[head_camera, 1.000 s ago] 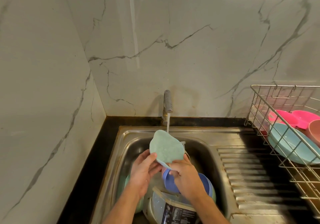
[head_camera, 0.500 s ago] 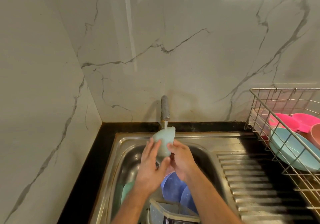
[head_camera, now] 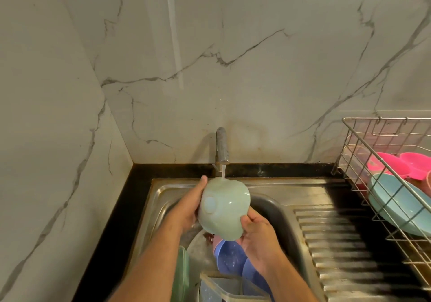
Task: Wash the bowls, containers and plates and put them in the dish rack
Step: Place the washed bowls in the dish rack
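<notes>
1. While water runs from the tap (head_camera: 221, 146) onto its upper edge, we see the pale green bowl (head_camera: 224, 209) held above the sink (head_camera: 275, 192), tipped so its base faces the camera and its rim points away.
2. We find the left hand (head_camera: 186, 208) on the bowl's left side, fingers lying along the wall and curling behind it, one fingertip showing at the top edge near the stream.
3. We find the right hand (head_camera: 258, 238) at the bowl's lower right, thumb pressed on the outer wall and fingers curled under the rim; so each grip is wrapped on the bowl, which sits between the two, above the right hand and to the right of the left.
4. Below the bowl, in the basin, we note blue plates (head_camera: 233, 259), a green lid or container (head_camera: 183, 276) at the left, and a clear container (head_camera: 224, 287) at the near edge.
5. On the table to the right, past the ribbed drainboard (head_camera: 338, 243), the wire dish rack (head_camera: 363, 161) holds a light blue plate (head_camera: 396, 206) and pink dishes (head_camera: 405, 167).
</notes>
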